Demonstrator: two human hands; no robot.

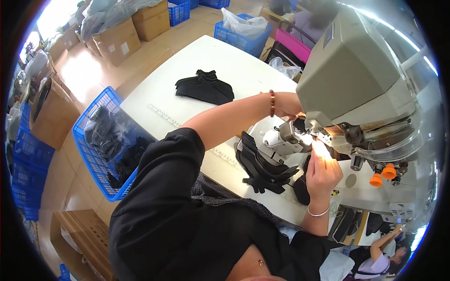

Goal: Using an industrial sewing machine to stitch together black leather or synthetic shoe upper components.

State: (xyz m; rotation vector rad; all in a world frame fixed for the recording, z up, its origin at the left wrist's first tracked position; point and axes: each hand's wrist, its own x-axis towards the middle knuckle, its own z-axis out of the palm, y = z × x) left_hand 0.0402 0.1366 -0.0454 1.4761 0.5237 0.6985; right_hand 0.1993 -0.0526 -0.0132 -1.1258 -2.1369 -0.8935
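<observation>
Machine tip (pixel 305 139) between left (pixel 288 106) and right grips (pixel 323 172)

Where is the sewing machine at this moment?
On the head view's right, the sewing machine stands at the white table, with the left hand and right hand at its working end.

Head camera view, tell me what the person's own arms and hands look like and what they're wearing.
The left sleeve is black, loose and short, leaving the forearm bare. The left hand is ungloved, with a reddish-brown beaded bracelet at the wrist. The right sleeve is also black; the right hand is ungloved too, with a thin, silvery bangle.
</observation>
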